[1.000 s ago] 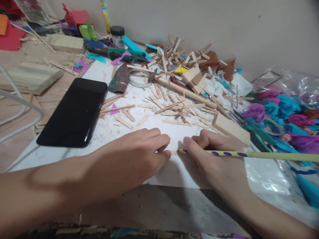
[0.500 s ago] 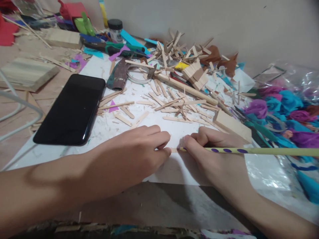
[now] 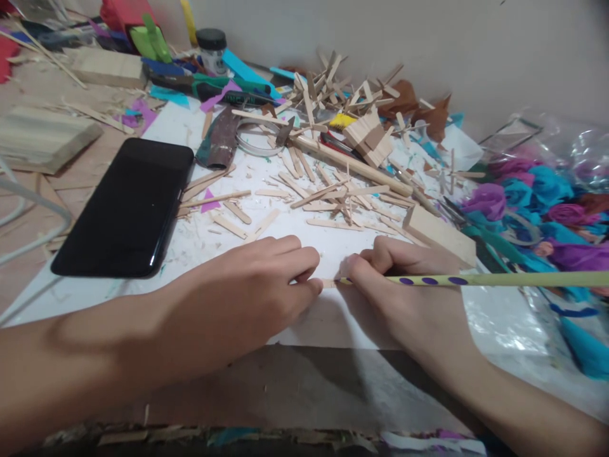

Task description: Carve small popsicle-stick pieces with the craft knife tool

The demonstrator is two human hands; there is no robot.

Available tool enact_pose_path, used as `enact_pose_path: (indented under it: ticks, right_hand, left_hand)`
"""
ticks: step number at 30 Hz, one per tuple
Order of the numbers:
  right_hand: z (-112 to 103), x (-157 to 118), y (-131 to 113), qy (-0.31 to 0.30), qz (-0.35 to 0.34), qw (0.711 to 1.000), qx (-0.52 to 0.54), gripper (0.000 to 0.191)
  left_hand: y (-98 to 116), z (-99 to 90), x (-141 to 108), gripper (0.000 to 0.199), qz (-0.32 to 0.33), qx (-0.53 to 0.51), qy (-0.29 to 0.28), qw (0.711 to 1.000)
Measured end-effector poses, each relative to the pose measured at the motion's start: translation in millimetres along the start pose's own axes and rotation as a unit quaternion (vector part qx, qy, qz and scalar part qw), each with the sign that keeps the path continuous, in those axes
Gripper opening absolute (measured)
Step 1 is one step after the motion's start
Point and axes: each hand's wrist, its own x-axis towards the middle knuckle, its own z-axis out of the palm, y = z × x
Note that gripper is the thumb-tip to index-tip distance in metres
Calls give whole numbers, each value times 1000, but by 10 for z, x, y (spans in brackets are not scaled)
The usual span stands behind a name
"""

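Observation:
My left hand (image 3: pixel 280 282) is closed, its thumb and fingers pinching a short flat wooden craft stick (image 3: pixel 328 284) against the white paper (image 3: pixel 304 330). Only the stick's right end shows past the thumb. In my right hand (image 3: pixel 404 285) is a yellow pencil (image 3: pixel 518 279) with purple dots, held nearly level and pointing left. Its tip meets the bare end of the stick, and my fingers hide part of the shaft. Beyond the hands lies a spread of loose craft sticks (image 3: pixel 347 197).
A black phone (image 3: pixel 126 206) lies left of my hands. Behind are a hammer (image 3: pixel 352 164), a roll of tape (image 3: pixel 259 136) and a stick pile (image 3: pixel 333 89). A wooden block (image 3: pixel 438 235) stands beyond my right hand. Crepe paper flowers (image 3: pixel 537 197) crowd the right side.
The whole view has shifted slightly, so everything sits a little further left and up. Both hands keep their grips; the pencil tip stays at the stick's end.

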Motion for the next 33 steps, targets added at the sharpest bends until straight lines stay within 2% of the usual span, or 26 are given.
enact_pose_path:
  ticks: [6,11,21,33]
  right_hand:
    - [-13,-12,-1,-7,9,1000,8,47]
    - [-10,-22,7,32,-21,999,-22,47]
    - [10,-9,-13,-10,-21,1000,-10,47]
    - [17,-21,16,-15,6,1000,26,47]
  left_hand:
    - [2,-5,5,6,2,0,-4,1000]
    - [2,-3,25,4,2,7,-4,1000]
    - [-4,-9,10,8,3,6,-4,1000]
    - [-13,-17,27,12,-9,-31,8,999]
